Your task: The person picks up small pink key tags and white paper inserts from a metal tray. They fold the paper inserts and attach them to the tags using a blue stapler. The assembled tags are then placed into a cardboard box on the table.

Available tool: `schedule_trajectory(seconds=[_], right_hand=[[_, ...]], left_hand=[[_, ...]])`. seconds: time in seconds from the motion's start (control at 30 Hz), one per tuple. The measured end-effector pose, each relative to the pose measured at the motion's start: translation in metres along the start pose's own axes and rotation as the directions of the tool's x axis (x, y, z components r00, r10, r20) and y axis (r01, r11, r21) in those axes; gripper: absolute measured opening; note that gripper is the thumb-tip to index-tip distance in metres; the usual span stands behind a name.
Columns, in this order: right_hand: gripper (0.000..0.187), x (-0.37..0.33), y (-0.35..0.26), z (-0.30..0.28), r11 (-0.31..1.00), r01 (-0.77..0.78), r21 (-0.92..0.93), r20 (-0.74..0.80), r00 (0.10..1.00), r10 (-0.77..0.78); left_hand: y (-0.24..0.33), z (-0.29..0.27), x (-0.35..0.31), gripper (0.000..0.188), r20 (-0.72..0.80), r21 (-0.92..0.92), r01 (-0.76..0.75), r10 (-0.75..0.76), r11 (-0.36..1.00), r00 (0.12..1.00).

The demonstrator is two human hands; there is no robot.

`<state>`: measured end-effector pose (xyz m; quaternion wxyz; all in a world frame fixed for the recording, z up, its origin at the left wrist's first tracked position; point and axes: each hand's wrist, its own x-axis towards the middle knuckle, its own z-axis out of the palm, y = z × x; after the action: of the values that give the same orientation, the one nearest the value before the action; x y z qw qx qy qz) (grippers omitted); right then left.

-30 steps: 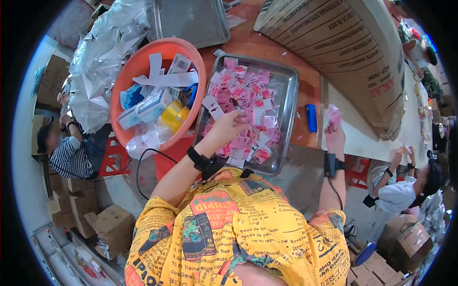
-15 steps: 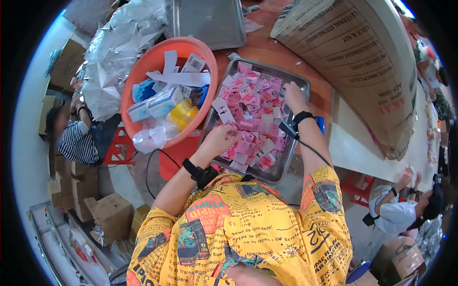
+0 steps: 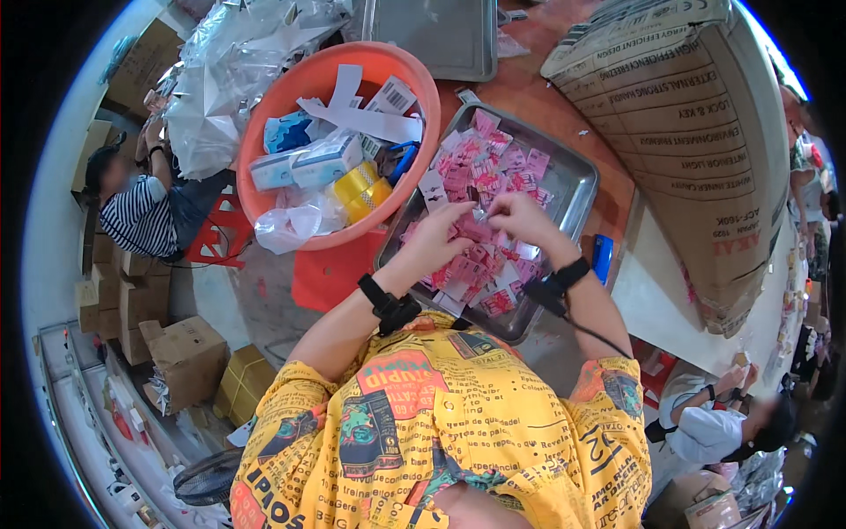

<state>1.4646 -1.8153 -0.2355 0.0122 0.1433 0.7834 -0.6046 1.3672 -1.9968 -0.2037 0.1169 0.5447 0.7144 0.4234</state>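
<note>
A steel tray (image 3: 577, 189) in front of me holds a heap of small pink printed cards (image 3: 480, 286), with white pieces among them. Over the middle of the heap my two hands almost meet. My left hand (image 3: 434, 242) is curved above the cards, its thumb apart from the forefinger. My right hand (image 3: 527, 220) has its fingertips pinched together, at a tiny shiny piece too small to name. Dark bands with small boxes circle both wrists, and a cable runs from the right one.
Left of the tray stands an orange tub (image 3: 429, 97) with tape rolls (image 3: 359, 189), packets and paper strips. A large carton (image 3: 696, 141) is at the right, a blue object (image 3: 602, 257) beside the tray. Another tray (image 3: 432, 40) lies behind. Two people sit at either side.
My right hand has come from the tray's far right to the middle. My left hand has moved forward toward it. The view has shifted, so the tub and tray sit further right.
</note>
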Motion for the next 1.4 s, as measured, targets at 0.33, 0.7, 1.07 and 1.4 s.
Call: schedule_trajectory(seconds=[0.33, 0.7, 1.07, 1.4], right_hand=[[0.007, -0.017, -0.008, 0.017, 0.903, -0.143, 0.404, 0.134, 0.986, 0.097], [0.019, 0.074, -0.008, 0.015, 0.526, 0.142, -0.838, -0.122, 0.892, -0.435], [0.03, 0.114, 0.012, 0.022, 0.765, 0.131, -0.631, -0.189, 0.93, -0.315], [0.015, 0.065, -0.026, -0.014, 0.921, 0.285, 0.265, -0.545, 0.832, -0.101]], left_hand=[[-0.012, -0.005, -0.001, 0.016, 0.353, -0.27, 0.523, -0.422, 0.808, 0.835], [-0.024, -0.03, -0.014, 0.017, 0.34, -0.187, 0.489, -0.41, 0.852, 0.846], [-0.007, -0.074, -0.024, 0.02, 0.287, -0.316, 0.479, -0.399, 0.819, 0.871], [-0.001, -0.102, 0.01, 0.032, 0.0, -0.705, 0.387, -0.547, 0.594, 0.837]])
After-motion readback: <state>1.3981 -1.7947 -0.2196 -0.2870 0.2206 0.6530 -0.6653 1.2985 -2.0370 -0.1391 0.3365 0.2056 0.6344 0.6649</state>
